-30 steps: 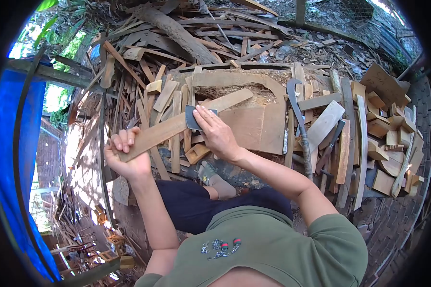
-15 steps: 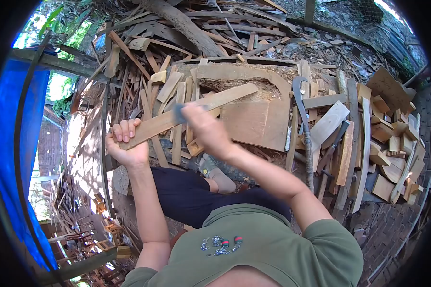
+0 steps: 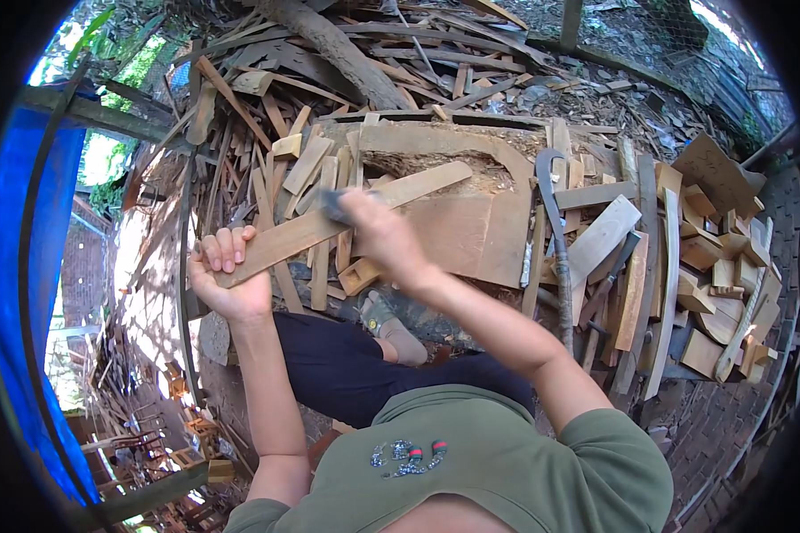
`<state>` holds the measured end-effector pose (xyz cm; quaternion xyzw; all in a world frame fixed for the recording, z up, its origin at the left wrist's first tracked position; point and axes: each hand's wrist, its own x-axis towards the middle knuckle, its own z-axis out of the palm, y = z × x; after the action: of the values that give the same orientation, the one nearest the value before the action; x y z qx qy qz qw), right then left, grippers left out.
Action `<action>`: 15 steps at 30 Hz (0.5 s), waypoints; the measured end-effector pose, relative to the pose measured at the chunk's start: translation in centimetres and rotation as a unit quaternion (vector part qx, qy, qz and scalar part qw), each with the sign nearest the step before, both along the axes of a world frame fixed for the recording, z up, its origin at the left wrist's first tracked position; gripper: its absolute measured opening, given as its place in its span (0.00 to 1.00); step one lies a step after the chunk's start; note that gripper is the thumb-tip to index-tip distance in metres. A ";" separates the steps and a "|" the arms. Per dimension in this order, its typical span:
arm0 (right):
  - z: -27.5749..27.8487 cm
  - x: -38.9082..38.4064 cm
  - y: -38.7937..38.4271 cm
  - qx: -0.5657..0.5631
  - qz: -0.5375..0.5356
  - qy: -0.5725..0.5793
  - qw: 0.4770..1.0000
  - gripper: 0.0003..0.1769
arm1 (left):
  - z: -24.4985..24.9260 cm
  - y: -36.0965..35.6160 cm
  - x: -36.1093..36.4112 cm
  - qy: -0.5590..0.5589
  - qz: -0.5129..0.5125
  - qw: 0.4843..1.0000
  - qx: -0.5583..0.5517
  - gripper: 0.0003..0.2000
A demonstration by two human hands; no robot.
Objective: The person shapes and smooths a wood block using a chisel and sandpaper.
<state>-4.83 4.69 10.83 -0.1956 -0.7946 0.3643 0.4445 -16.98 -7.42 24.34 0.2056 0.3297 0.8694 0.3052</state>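
Note:
My left hand (image 3: 227, 275) grips the near end of a long flat wooden slat (image 3: 280, 242) that slants up and to the right, its far end resting over a big wooden slab (image 3: 471, 222). My right hand (image 3: 382, 240), blurred with motion, presses a small dark piece of sandpaper (image 3: 332, 204) against the slat's upper face near its middle. Below the slat my foot in a grey sock (image 3: 391, 324) shows above my dark trousers.
Heaps of wood offcuts and planks (image 3: 329, 107) fill the ground ahead. A curved billhook with a long handle (image 3: 551, 231) lies right of the slab, beside cut boards and blocks (image 3: 702, 258). A blue tarp (image 3: 27, 266) hangs at the left.
My right hand with the sandpaper has slid down and left along the slat, from near the slab toward my left hand. The left hand keeps its grip.

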 end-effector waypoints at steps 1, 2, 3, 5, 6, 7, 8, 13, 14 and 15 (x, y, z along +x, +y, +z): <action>0.6 0.4 0.0 0.000 -0.001 -0.001 1.000 0.18 | 0.2 0.1 0.1 0.007 -0.011 1.000 0.004 0.15; 1.1 0.6 0.0 0.016 0.011 0.027 0.999 0.19 | 0.4 0.2 0.1 0.016 -0.020 1.000 0.007 0.14; 1.3 0.6 -0.3 0.029 0.026 0.056 0.998 0.20 | 0.5 0.2 0.2 0.010 -0.017 1.000 0.005 0.15; -3.3 0.8 2.7 -0.058 0.036 0.004 0.998 0.19 | 0.3 0.0 -0.1 -0.001 -0.003 1.000 -0.006 0.16; -3.2 1.3 4.3 -0.397 0.085 0.057 0.912 0.16 | 0.2 -0.2 -0.3 -0.012 0.004 1.000 -0.015 0.17; -6.7 1.6 6.5 -0.145 -0.027 -0.107 0.983 0.14 | -0.1 -0.4 -0.4 -0.004 0.001 1.000 -0.007 0.17; -7.5 2.2 8.2 -0.180 -0.033 -0.151 0.971 0.14 | -0.1 -0.5 -0.3 -0.003 0.002 1.000 -0.008 0.17; -2.4 1.5 4.6 -0.056 0.033 -0.065 0.996 0.16 | 0.4 0.6 -0.3 0.013 -0.015 1.000 0.011 0.15; -1.3 1.7 2.8 -0.049 0.018 -0.039 0.998 0.21 | 0.6 0.7 -0.3 0.011 -0.016 1.000 0.012 0.14; -1.6 2.0 3.0 -0.067 0.033 -0.044 0.996 0.21 | 0.7 0.8 -0.4 0.015 -0.032 0.999 0.017 0.14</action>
<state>-2.85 7.65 9.20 -0.2140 -0.7932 0.4223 0.3829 -17.41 -6.57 25.07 0.2339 0.3130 0.8615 0.3244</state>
